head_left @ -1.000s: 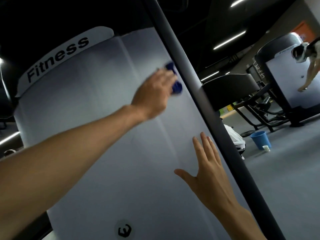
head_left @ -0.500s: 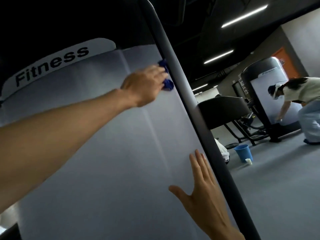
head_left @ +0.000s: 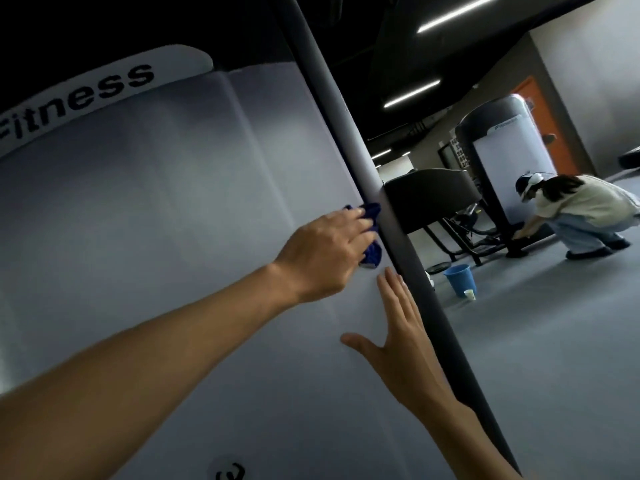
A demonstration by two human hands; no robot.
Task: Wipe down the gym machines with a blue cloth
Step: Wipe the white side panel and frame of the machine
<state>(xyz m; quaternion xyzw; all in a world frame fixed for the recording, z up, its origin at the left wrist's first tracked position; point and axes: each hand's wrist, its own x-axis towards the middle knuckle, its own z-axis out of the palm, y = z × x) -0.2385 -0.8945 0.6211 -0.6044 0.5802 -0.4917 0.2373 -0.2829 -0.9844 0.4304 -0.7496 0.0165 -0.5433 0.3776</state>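
Cloth: a crumpled dark-blue cloth (head_left: 129,233) is bunched against the pale grey machine panel (head_left: 156,220), beside the grey upright post (head_left: 349,140).
Left hand (head_left: 325,258): fingers clamped on the cloth.
Right hand (head_left: 405,344): laid flat on the panel, fingers straight and together.

Two hands (head_left: 322,252), one blue cloth (head_left: 129,237), two gym machines (head_left: 156,237), one blue bucket (head_left: 459,279), one cup (head_left: 469,294), one other person (head_left: 581,214).

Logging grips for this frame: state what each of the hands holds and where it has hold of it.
The left hand grips the blue cloth, bunched under its fingers against the white panel. The right hand holds nothing; it rests flat on the panel.
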